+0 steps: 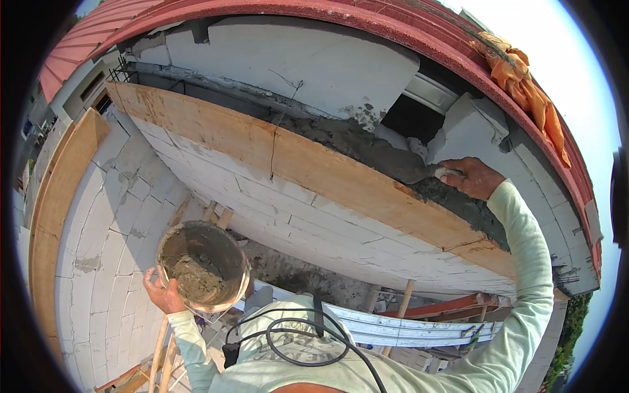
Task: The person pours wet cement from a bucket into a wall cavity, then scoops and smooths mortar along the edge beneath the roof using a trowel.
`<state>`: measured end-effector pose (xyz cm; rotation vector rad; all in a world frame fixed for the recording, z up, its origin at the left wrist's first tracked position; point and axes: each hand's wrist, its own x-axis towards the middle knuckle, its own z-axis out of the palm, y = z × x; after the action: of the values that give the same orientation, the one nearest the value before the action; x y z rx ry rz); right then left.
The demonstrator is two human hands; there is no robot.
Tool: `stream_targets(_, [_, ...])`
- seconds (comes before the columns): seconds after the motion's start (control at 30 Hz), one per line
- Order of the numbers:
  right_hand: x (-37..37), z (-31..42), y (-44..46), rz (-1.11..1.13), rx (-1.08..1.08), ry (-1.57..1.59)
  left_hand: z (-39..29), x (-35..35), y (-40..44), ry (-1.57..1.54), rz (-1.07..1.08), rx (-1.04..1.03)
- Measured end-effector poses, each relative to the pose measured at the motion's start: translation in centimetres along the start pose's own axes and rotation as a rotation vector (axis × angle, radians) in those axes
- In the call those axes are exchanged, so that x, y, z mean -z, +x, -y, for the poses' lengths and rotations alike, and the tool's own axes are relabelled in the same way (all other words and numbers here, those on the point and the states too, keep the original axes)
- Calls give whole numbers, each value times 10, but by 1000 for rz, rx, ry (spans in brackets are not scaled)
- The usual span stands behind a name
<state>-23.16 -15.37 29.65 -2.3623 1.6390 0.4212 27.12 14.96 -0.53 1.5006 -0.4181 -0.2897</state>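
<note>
My right hand (475, 177) is closed round the handle of a trowel (401, 165). The trowel's blade lies on the wet grey mortar (354, 145) along the top of the wall, behind a wooden form board (314, 166). Lower left, my left hand (164, 293) grips the side of a bucket (237, 252), thumb near the rim. The bucket is tilted towards me, and a heap of mortar (196, 278) sits inside it. Some of the left fingers are hidden behind the bucket.
Above the mortar stand white blocks (308, 62) under a red roof edge (295, 10). An orange cloth (524, 85) hangs at the right. Thin wire (273, 154) crosses the board. Below are a silvery metal plank (393, 327) and wooden poles (401, 308). A black cable (308, 322) crosses my chest.
</note>
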Motion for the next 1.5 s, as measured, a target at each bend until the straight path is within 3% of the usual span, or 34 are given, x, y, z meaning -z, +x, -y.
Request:
stream_targets(0.3, [-13, -46, -38, 103, -298, 265, 17, 43, -8, 109, -67, 54])
stream_targets(0.6, [-24, -95, -85, -57, -371, 408, 23, 52, -7, 115, -157, 130])
stream_targets(0.67, [-21, -84, -85, -175, -341, 447, 15, 42, -1, 113, -139, 132])
stream_targets(0.77, [-13, -57, -55, -169, -286, 448, 6, 22, 13, 178, -65, 69])
stream_targets(0.9, [-22, -44, -1, -179, 43, 323, 3, 0, 29, 170, -9, 4])
stream_targets(1.0, [-32, -40, 7, -94, -59, 122, 21, 2, 42, 120, -43, -103])
stream_targets(1.03, [-29, -42, -2, -32, -87, 160, -9, -13, 25, 117, -43, -25])
stream_targets(1.17, [-37, -68, -31, -90, -132, 20, -20, -15, 22, 119, -136, 6])
stream_targets(1.37, [-33, -100, -77, 3, -296, 226, 5, 8, 31, 138, -136, 61])
stream_targets(1.43, [-34, -100, -87, 14, -490, 398, 21, 21, 36, 208, -180, 22])
stream_targets(1.5, [-48, -123, -97, -88, -400, 452, 19, 27, 30, 233, -206, 10])
